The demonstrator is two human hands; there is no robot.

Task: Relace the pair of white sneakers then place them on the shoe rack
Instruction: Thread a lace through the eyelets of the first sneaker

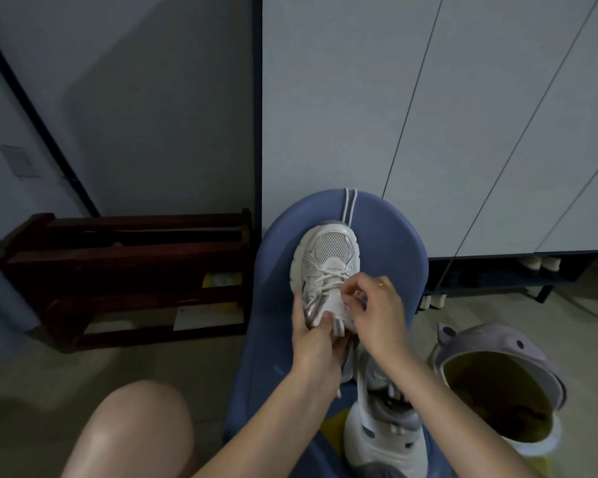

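Note:
A white mesh sneaker (328,257) lies on a blue chair seat (390,236), toe pointing away from me. Its lower eyelets carry crossed white lace. Two lace strands (348,205) run from the toe over the chair's far edge. My left hand (313,336) grips the sneaker's left side near the tongue. My right hand (373,308) pinches the lace at an eyelet on the right side. The second white sneaker (384,432) lies nearer me under my right forearm, partly hidden.
A dark wooden shoe rack (125,270) stands on the floor to the left. A lilac bin (497,384) with an open lid sits at the right. White cabinet doors (463,115) rise behind the chair, shoes beneath them. My knee (132,432) is at lower left.

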